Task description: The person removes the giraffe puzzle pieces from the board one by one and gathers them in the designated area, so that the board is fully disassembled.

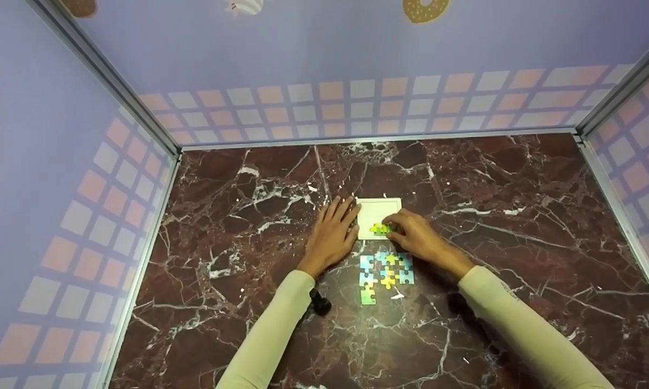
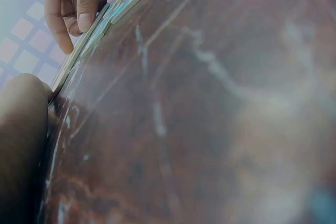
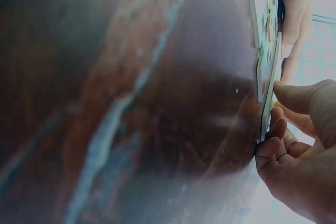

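My left hand (image 1: 329,232) lies palm down on the table, fingers extended, its fingertips and thumb along the left edge of a shallow white puzzle tray (image 1: 375,208). Over the tray's lower right corner, the thumb and index finger of my right hand (image 1: 419,235) pinch a yellow-green puzzle piece (image 1: 381,229), partly hidden by the fingers. The right hand's other fingers curl at the tray's side in the right wrist view. Just below the tray lie several loosely joined blue, yellow and green puzzle pieces (image 1: 366,279), with gaps between some of them.
The table (image 1: 238,302) has a dark red, white-veined marble surface. Purple panels with pink and white squares (image 1: 332,112) enclose it at the back and both sides, with metal strips along the edges. A small black device (image 1: 320,302) sits by the left wrist.
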The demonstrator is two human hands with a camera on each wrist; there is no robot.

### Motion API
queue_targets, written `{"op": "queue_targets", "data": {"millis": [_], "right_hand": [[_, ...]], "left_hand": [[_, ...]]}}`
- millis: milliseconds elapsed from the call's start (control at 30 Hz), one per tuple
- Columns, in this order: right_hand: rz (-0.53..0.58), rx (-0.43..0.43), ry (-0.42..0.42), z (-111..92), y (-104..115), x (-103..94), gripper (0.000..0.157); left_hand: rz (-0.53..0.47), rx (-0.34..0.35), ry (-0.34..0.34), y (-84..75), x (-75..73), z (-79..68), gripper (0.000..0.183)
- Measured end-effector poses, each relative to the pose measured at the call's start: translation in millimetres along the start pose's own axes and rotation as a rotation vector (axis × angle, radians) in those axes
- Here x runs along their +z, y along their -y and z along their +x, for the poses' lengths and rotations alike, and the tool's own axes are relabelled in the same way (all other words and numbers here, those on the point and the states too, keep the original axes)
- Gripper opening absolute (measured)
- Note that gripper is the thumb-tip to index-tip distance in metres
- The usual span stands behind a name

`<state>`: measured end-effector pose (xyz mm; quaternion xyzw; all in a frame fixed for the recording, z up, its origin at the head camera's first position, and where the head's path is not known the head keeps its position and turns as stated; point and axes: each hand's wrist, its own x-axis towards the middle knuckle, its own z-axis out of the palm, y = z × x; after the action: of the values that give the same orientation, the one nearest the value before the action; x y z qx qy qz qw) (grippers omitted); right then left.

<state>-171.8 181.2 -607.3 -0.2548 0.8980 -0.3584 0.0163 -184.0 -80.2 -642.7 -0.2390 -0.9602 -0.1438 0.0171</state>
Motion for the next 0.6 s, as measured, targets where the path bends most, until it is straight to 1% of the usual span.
{"op": "queue_targets", "data": {"millis": [133, 233, 400, 433, 467, 600], "right_hand": [[-0.01, -0.02, -0.006, -0.2, 1.5, 0.0, 0.024], [0.002, -0.05, -0.02, 1.2, -2.7, 2.6, 0.022], [0.031, -0.111, -0.068, 4.1, -34.1, 18.9, 0.021], [0.034, -0.105, -0.07, 4.7, -39.9, 22.0, 0.022], [0.037, -0.096, -0.068, 4.4, -38.6, 21.4, 0.022], [0.022, -0.052, -0.048, 3.1, -16.7, 9.8, 0.024]], "left_hand": [[0.001, 0.008, -0.012, 0.4, 0.0, 0.0, 0.058], [-0.012, 0.009, -0.021, 0.8, -0.2, -0.9, 0.057], [-0.02, 0.004, -0.013, 0.6, -0.4, -1.4, 0.057], [-0.019, 0.003, -0.009, 0.7, -0.2, -1.3, 0.057], [-0.016, 0.001, -0.005, 0.8, 0.1, -1.2, 0.057], [-0.015, 0.004, -0.01, 1.1, 1.2, -0.5, 0.058]]}}
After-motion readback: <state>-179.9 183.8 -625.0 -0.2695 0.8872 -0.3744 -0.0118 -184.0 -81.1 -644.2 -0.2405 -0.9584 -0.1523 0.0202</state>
